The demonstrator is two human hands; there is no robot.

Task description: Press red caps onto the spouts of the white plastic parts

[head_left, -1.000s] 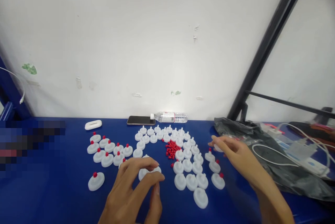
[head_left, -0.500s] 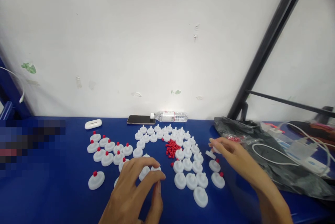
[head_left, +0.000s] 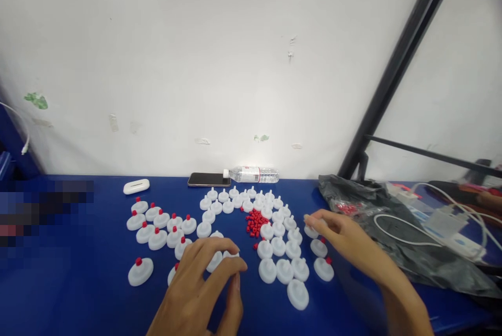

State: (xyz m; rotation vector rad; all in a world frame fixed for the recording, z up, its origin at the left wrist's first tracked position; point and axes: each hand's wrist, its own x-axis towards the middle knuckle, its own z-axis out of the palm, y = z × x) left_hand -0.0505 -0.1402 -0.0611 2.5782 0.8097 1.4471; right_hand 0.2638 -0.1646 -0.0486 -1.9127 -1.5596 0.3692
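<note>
My right hand [head_left: 327, 226] pinches the top of a white round piece [head_left: 311, 232], whose base sits at the table surface; its tip is hidden by the fingers. Just in front of it are two similar white discs, the nearer one [head_left: 323, 269] with a red cap [head_left: 328, 260]. My left hand [head_left: 204, 278] hovers palm down with curved fingers, the index and middle fingers apart, and nothing shows in it. Behind its fingers some white discs are partly hidden. Uncapped white discs with upright stems [head_left: 284, 271] curve around a heap of loose red caps [head_left: 257, 222].
Several red-capped discs [head_left: 157, 239] stand at left on the blue table [head_left: 86, 283]. Along the wall lie a white case [head_left: 136, 186], a phone [head_left: 209, 179] and a clear bottle [head_left: 251, 174]. A black plastic bag [head_left: 396, 236], cables and a power strip [head_left: 455, 236] lie at right.
The white piece in my right hand has come down from a tilted hold to the table, behind the two discs there. My left hand keeps its pose. The view has shifted slightly.
</note>
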